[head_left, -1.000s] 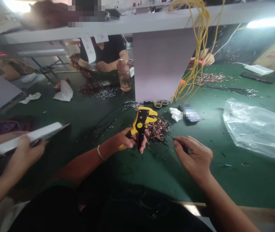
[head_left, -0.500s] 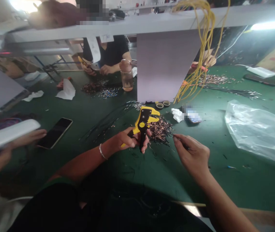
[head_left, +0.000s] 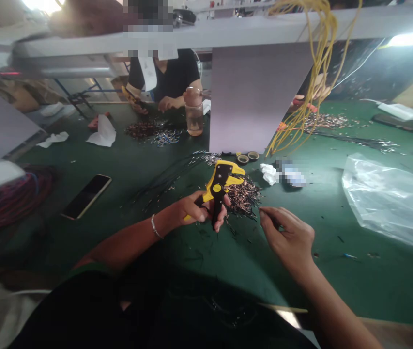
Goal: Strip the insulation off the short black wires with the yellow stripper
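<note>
My left hand (head_left: 201,208) is wrapped round the handles of a yellow and black wire stripper (head_left: 219,186), its jaws pointing up and to the right. Just behind the tool lies a pile of short black wires with bare copper ends (head_left: 244,196). At the right of this pile, my right hand (head_left: 288,232) has its thumb and forefinger pinched together; whatever sits between the fingertips is too small to make out. Longer black wires (head_left: 166,177) stretch over the green table (head_left: 126,257) to the left of the stripper.
A phone (head_left: 87,196) lies left, near a bundle of reddish wires (head_left: 24,194). Tape rolls (head_left: 248,157), crumpled tissue (head_left: 269,173) and a clear plastic bag (head_left: 388,198) lie further right. Yellow wires (head_left: 322,72) hang from the shelf. Across the table a co-worker (head_left: 162,80) sits behind a jar (head_left: 194,118).
The view has shifted slightly, so most things sit a little further right. At the left, another person's hands and the white object have moved away toward the edge. My hands keep nearly the same pose.
</note>
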`<state>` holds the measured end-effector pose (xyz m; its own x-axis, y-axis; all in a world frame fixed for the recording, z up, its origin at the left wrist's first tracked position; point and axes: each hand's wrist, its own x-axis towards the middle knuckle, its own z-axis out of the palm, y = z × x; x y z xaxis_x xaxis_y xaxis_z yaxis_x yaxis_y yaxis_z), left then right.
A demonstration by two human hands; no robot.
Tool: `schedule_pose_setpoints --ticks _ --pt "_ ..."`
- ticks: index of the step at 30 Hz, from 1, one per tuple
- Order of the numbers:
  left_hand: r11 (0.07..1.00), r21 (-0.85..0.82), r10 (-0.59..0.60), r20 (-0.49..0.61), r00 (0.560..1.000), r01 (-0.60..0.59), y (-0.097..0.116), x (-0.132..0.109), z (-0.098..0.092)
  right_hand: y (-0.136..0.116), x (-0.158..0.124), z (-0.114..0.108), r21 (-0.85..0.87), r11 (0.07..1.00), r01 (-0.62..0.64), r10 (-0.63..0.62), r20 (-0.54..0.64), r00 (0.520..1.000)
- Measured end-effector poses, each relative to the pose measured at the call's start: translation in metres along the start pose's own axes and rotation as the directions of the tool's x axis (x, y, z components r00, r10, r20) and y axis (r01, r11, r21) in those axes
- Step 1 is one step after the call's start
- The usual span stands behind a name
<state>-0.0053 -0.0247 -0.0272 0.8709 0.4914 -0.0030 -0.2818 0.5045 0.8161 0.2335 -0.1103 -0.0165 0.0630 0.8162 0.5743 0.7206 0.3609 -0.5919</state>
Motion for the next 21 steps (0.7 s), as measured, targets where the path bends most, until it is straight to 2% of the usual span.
schedule_pose_setpoints --ticks 8,21 --pt "1.0 -0.029 -0.011 -0.026 1.0 0.01 0.0008 -0.001 0.0036 -0.0037 -0.0007 -0.0017 0.015 0.998 0.062 -0.062 -0.014 0.998" --pt "1.0 -0.012 -0.027 0.0 1.0 0.027 0.0002 -0.0011 0.0003 -0.008 -0.0002 -0.0017 0.021 0.994 0.107 -0.107 -0.019 0.994"
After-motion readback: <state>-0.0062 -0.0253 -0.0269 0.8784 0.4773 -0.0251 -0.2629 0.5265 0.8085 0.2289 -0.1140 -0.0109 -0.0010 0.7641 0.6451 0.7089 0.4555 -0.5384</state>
